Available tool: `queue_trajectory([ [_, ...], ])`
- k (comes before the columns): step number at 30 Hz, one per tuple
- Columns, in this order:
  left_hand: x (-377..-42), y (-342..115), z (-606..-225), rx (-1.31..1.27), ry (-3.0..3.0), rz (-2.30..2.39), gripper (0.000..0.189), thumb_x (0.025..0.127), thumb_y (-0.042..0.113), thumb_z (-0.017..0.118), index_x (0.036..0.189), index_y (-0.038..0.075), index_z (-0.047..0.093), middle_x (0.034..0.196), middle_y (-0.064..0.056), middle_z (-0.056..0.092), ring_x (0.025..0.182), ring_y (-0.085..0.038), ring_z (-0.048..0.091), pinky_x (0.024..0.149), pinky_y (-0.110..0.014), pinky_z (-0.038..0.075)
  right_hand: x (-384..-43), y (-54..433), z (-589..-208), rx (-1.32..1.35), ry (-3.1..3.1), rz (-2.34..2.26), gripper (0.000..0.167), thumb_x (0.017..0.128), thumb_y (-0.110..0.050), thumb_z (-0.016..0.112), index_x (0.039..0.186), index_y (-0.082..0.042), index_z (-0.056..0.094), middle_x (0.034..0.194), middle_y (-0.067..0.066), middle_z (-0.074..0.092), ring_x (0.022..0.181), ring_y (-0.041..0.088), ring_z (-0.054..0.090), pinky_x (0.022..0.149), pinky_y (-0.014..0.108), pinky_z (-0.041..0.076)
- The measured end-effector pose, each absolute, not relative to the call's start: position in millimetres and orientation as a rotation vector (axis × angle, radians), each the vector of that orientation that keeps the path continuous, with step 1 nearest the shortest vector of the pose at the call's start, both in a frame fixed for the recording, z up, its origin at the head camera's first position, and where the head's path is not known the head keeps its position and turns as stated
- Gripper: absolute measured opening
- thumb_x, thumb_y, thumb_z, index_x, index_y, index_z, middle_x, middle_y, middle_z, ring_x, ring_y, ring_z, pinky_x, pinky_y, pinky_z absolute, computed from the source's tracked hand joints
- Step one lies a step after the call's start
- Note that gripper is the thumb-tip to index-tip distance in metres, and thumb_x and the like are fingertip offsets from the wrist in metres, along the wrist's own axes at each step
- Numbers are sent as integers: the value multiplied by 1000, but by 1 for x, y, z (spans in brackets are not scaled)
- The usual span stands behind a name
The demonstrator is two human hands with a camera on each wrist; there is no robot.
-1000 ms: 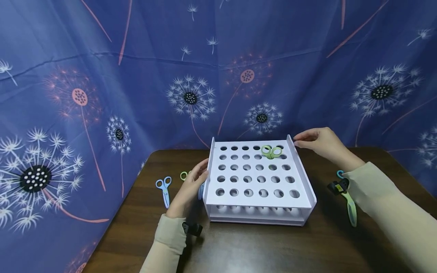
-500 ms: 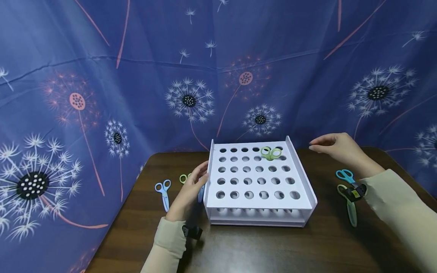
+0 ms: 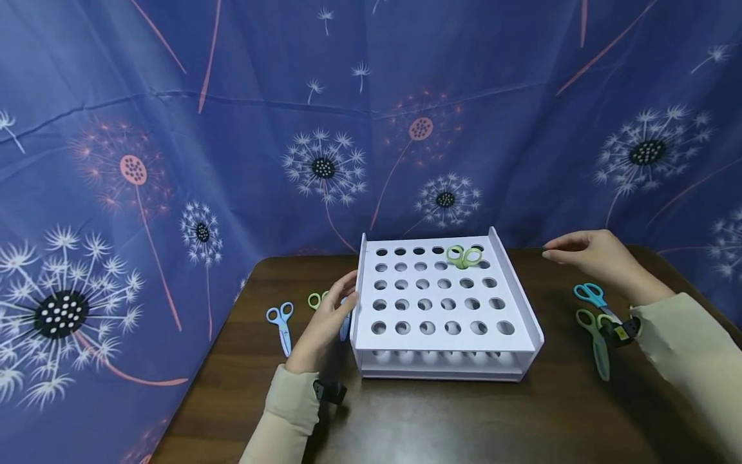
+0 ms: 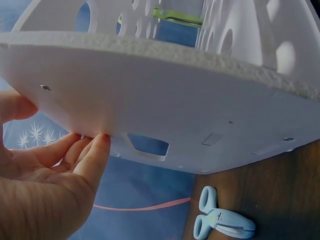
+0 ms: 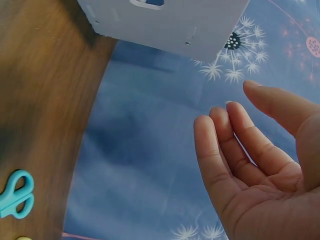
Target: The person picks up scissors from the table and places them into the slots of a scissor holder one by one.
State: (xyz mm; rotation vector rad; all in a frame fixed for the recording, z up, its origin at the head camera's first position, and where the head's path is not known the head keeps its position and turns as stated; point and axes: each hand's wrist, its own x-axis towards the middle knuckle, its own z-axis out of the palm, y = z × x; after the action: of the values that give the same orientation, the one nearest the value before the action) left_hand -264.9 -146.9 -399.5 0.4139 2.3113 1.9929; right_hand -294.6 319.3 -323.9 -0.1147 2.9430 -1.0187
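A white rack (image 3: 429,292) with rows of round holes stands mid-table. Light green scissors (image 3: 464,257) sit in one of its back right holes, handles up, and their blades show below the perforated top in the left wrist view. My left hand (image 3: 321,327) rests on the rack's left side; in the left wrist view the fingertips (image 4: 102,142) touch the white side panel (image 4: 165,105). Off to the rack's right, my right hand (image 3: 603,259) hovers over the table with loosely bent fingers, holding nothing. In the right wrist view its palm shows bare.
Blue scissors (image 3: 282,327) lie left of my left hand, which partly covers green scissors (image 3: 315,299) and another blue pair (image 3: 345,325). To the right, under my wrist, lie turquoise scissors (image 3: 590,294) and green scissors (image 3: 597,341). A blue patterned cloth (image 3: 382,161) hangs behind the table.
My right hand has moved right, away from the rack's right side, uncovering the turquoise scissors. My left hand stays at the rack's left side. The scissors in the rack keep their place.
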Motion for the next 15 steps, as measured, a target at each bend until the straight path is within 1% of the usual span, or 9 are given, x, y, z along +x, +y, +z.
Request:
queue_trajectory([
  [3,-266,-146,-398,415,2316,2002,49,101,19,50,148,10,37,148,-14,42,130,-30,41,101,-36,36,-295,323,-325,-119,2944,-999,60,90,-52,61,123,-3,65,118,19,67,87,9,62,69,30,49],
  [5,-267,-145,-398,423,2320,2001,49,102,17,49,148,9,36,148,-15,42,130,-31,41,102,-36,35,-293,327,-327,-122,2942,-983,58,91,-50,61,123,-2,65,116,20,68,83,6,61,67,29,50],
  [6,-267,-145,-399,424,2319,2002,49,102,16,49,148,8,36,149,-16,42,130,-31,41,102,-35,35,-292,329,-328,-118,2943,-974,58,91,-50,61,123,-2,65,117,20,67,83,5,61,66,29,50],
  [8,-266,-144,-399,418,2317,2007,49,102,15,49,149,8,36,149,-16,42,131,-31,41,103,-36,34,-291,332,-329,-125,2949,-963,57,92,-49,61,122,-1,65,120,24,64,85,10,63,66,29,50],
  [10,-265,-144,-399,408,2317,2011,49,102,14,49,149,8,36,149,-15,42,131,-30,41,104,-36,34,-289,335,-330,-126,2958,-950,56,93,-49,59,122,-2,65,123,26,62,86,12,63,64,30,49],
  [13,-263,-145,-400,397,2308,2014,50,102,16,49,149,10,36,149,-13,42,131,-28,41,104,-37,34,-288,340,-332,-132,2962,-931,54,93,-48,59,121,-2,66,123,27,61,83,9,61,63,30,47],
  [15,-263,-146,-399,403,2300,2016,50,102,18,49,149,11,35,149,-14,42,132,-28,40,105,-38,34,-287,344,-334,-121,2963,-911,55,94,-49,58,121,-2,66,122,26,62,79,5,58,62,30,47],
])
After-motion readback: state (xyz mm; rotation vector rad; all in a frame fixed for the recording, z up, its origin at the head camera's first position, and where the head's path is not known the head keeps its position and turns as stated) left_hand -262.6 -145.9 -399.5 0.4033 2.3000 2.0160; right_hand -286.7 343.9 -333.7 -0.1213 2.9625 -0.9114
